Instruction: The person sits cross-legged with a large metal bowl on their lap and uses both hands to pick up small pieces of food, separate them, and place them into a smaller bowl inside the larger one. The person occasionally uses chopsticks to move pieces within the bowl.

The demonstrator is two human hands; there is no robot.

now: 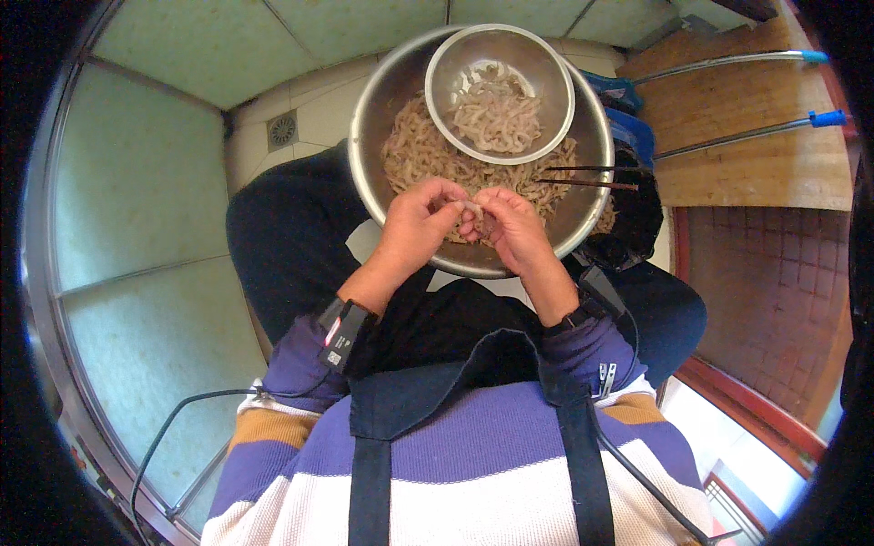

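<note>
Between the fingertips of my left hand (420, 213) and my right hand (515, 222) is a small greyish shrimp (474, 207), pinched from both sides. The fingers hide part of it. Both hands are over the near part of a large stainless steel basin (363, 179). A heap of shrimp (427, 153) covers much of its bottom. At the far side a smaller metal bowl (558, 82) rests on the basin, with pale, apparently peeled shrimp (497, 121) inside. A pair of dark chopsticks (604, 183) lies across the right part of the basin, beyond my right hand.
Right of the basin sits a black plastic bag (638, 228), with brownish scraps (605, 217) at its opening. Two metal poles (737, 138) with blue ends extend across a wooden surface (758, 95). A floor drain (282, 130) lies left of the basin, near greenish panels (143, 170).
</note>
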